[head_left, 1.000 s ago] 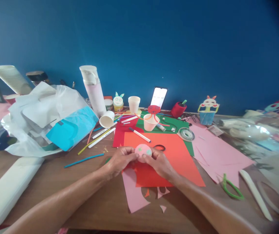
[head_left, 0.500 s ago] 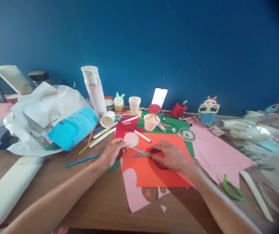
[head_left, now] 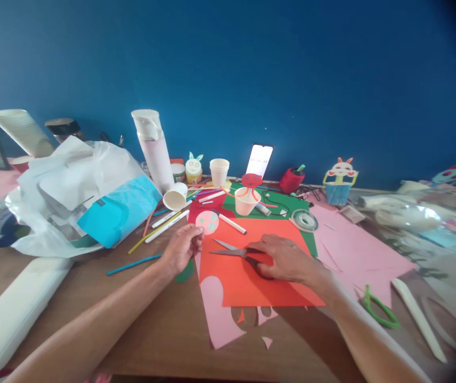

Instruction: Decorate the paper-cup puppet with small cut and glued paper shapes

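Pinched between the fingers of my left hand (head_left: 183,246) is a pink paper circle (head_left: 207,222) with green patches on it. My right hand (head_left: 285,256) is closed on the handles of a pair of scissors (head_left: 228,248), whose blades point left and stand a little apart. Under the scissors lies an orange paper sheet (head_left: 291,293). A white marker with a dark end (head_left: 233,224) rests on the sheet's far edge, just right of the circle. Cut pink paper (head_left: 216,319) sticks out at the near left of the sheet, with small scraps close by.
Behind the sheet stand a paper cup (head_left: 247,202) with a red paper figure and a lit phone (head_left: 262,158). A roll of tape (head_left: 304,221) is to the right, near pink paper (head_left: 355,244). A plastic bag (head_left: 52,202) and a white glue gun-like object's neighbour, a long white item (head_left: 16,314), occupy the left.
My left hand has shifted slightly left with the pink circle, away from the scissors. The scissor blades have closed somewhat, and my right hand has lowered slightly.
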A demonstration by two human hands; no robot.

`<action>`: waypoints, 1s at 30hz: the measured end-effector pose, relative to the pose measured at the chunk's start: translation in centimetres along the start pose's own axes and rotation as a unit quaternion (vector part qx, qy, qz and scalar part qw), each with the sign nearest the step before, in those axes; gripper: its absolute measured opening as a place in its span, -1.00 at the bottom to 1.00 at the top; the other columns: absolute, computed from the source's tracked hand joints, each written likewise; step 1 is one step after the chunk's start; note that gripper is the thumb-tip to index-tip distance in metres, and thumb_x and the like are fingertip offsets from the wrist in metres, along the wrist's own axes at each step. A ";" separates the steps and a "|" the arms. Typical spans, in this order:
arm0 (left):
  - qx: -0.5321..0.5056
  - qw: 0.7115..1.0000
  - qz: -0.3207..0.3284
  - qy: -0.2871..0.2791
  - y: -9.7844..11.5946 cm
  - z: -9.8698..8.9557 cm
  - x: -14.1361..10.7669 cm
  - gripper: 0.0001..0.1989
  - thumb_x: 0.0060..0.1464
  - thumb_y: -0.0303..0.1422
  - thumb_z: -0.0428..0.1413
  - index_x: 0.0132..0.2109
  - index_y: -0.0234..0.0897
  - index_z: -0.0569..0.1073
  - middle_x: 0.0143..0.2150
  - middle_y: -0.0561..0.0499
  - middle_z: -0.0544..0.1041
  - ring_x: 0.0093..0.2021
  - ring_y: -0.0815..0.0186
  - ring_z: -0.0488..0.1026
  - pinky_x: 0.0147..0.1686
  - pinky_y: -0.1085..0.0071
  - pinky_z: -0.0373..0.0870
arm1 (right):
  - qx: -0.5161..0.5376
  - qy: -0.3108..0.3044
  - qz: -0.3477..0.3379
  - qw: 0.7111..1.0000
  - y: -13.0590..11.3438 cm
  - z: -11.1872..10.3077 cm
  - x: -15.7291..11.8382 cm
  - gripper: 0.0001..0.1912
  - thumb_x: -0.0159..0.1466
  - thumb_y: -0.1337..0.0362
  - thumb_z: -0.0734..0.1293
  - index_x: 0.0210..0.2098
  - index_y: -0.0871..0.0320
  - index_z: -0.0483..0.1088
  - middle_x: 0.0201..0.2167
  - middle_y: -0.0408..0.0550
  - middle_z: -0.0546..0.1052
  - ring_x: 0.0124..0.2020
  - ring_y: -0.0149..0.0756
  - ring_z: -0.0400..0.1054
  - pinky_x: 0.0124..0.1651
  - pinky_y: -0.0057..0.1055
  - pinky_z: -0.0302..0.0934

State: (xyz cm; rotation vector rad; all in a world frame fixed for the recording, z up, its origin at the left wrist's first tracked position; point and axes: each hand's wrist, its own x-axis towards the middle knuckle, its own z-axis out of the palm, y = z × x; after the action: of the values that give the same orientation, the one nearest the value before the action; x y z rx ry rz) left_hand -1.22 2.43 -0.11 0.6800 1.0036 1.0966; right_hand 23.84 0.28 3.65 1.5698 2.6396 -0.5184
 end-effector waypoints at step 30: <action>-0.033 0.999 0.023 0.030 0.2 0.6 -0.3 -0.84 -0.19 -0.36 0.14 -0.43 -0.36 0.36 -0.52 0.09 0.37 -0.55 0.51 0.28 -0.64 0.60 0.15 | 0.556 -0.160 -0.068 0.813 -1.8 0.7 0.4 -0.52 0.07 -0.02 0.25 -0.18 0.23 0.21 -0.37 -0.07 0.30 -0.48 -0.46 0.25 -0.41 -0.49 0.14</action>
State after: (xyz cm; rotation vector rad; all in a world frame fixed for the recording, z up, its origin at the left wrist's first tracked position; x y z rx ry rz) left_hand -0.75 2.19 0.42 0.6220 1.0018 1.1908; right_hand 22.02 -0.34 3.39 1.1554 2.1805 -2.3875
